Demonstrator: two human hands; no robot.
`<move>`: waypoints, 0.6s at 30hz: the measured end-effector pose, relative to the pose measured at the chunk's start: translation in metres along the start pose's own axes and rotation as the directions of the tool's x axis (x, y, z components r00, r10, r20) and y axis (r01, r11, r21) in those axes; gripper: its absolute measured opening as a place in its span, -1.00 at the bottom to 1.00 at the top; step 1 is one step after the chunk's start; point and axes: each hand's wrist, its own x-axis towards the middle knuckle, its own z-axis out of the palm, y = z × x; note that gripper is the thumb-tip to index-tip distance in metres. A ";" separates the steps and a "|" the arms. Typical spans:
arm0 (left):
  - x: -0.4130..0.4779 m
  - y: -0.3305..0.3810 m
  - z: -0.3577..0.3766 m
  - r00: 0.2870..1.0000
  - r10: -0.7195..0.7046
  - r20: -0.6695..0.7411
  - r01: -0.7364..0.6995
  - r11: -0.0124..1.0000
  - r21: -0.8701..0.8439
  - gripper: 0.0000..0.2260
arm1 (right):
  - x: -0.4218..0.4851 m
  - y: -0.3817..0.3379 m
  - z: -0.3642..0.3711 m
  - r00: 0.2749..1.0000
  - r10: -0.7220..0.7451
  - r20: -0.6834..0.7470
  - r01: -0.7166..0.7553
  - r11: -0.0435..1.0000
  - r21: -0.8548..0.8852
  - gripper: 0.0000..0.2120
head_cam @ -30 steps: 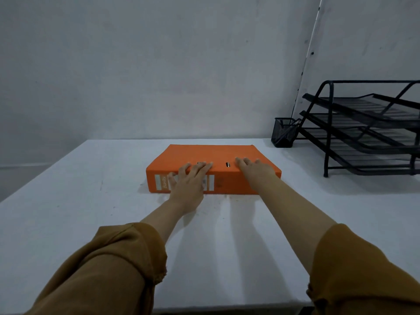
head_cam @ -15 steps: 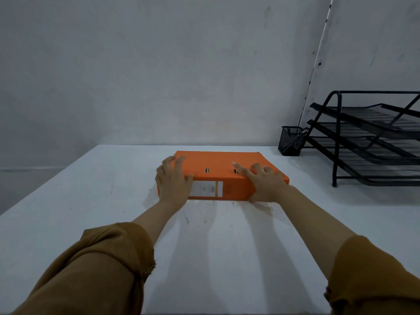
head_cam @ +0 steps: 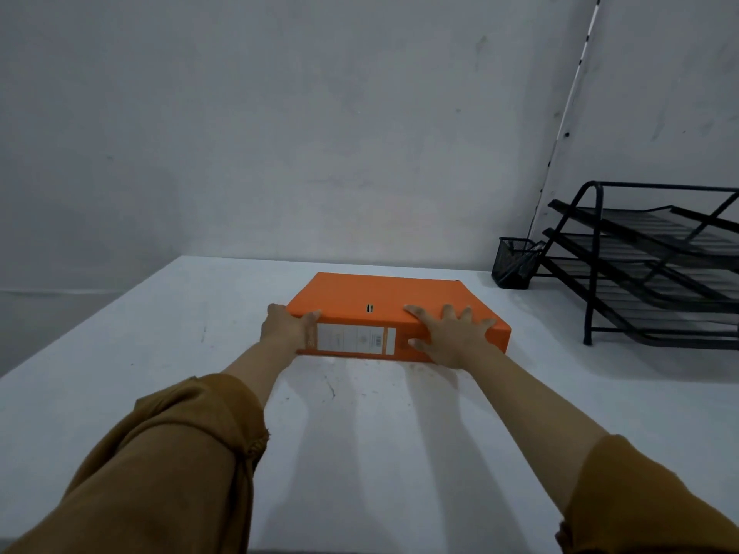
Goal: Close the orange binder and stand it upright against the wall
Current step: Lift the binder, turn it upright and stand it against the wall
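Binder (head_cam: 384, 301) closed, flat on table (head_cam: 120, 373), mid-width, nearer far edge, short of wall (head_cam: 320, 133). My left hand (head_cam: 286, 327) clasps left spine corner; right hand (head_cam: 452, 333) spread flat over right spine corner, thumb on spine, not clenched. Next, I judge: tip up from spine edge, both hands level, pivot on far edge, slide till back meets wall. Keep clear of pen cup (head_cam: 514, 261) at far right.

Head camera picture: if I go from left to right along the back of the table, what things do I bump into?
orange binder → black mesh cup → black tray rack
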 end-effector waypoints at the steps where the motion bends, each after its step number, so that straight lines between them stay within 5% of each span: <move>1: 0.001 0.002 -0.004 1.000 0.011 0.014 -0.011 1.000 0.002 -0.50 | 0.000 0.000 0.000 1.000 0.000 -0.004 0.000 1.000 0.006 -0.35; 10: -0.001 0.078 -0.042 0.927 0.342 -0.150 -0.351 0.936 -0.033 -0.66 | -0.001 -0.004 -0.018 0.994 -0.021 -0.104 0.056 0.938 0.341 -0.39; 18: -0.033 0.173 -0.052 0.741 0.656 -0.142 -0.637 0.754 0.161 -0.68 | -0.002 -0.035 -0.020 0.963 0.025 -0.267 0.189 0.644 0.742 -0.36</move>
